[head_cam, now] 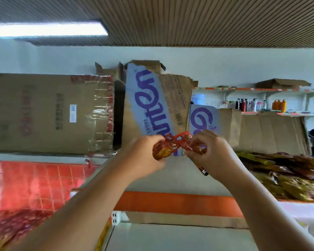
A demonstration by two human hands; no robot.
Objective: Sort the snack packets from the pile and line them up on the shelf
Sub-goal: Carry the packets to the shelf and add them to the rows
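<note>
While the left hand (145, 156) and right hand (212, 156) each have fingers curled tight on one end of the crumpled red packets (178, 144), that bunch sits mid-air just over the shelf (170, 201), pile (288, 174) off to the right, boxes (49, 113) behind.

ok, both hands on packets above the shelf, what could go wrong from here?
1. The left hand and right hand pinch the red packets in mid-air above the shelf; one could slip and fall past its orange front edge.
2. The cardboard sheet leans behind the hands; a bump might tip it forward.
3. The pile lies close on the right, so sorted packets could get mixed back in.
</note>
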